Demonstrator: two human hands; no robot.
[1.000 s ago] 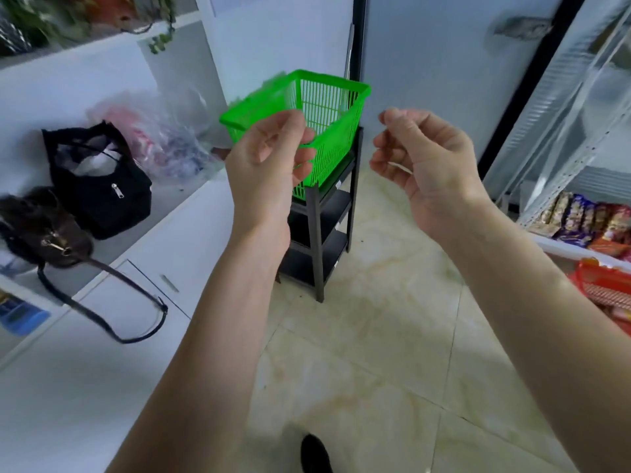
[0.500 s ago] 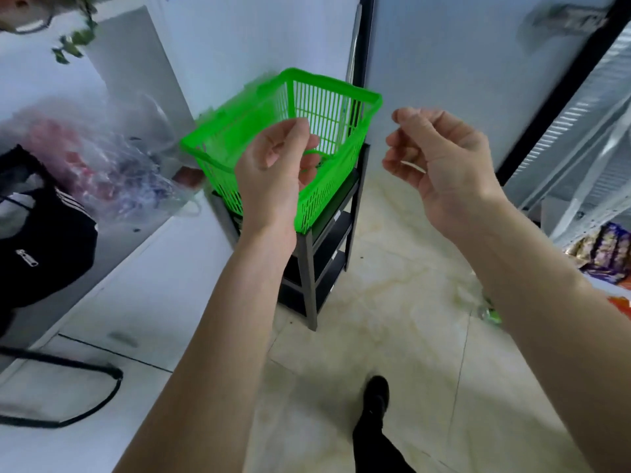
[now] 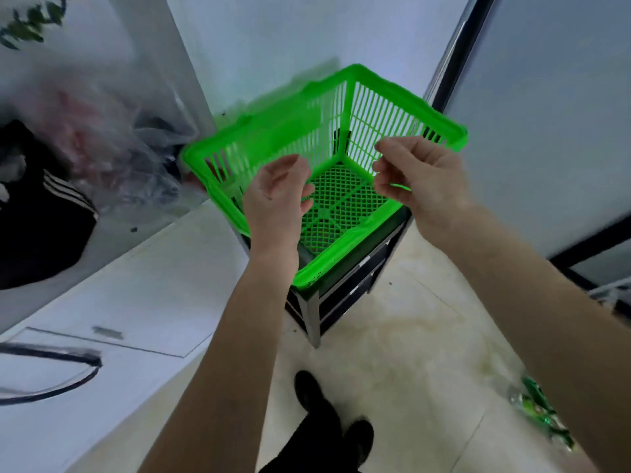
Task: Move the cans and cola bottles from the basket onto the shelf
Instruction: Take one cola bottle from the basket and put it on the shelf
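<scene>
Sitting on a dark rack, the green basket lies just past both hands, and its mesh floor shows bare. The left hand and right hand float in front of it with fingers loosely curled, holding nothing. Compared with before, the view now looks down into the basket, and the hands are nearer it

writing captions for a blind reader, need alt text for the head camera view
Two bare hands, the left hand and the right hand, hover with loosely curled fingers over a green plastic basket that looks empty. It sits on a dark metal rack beside a white counter.
</scene>
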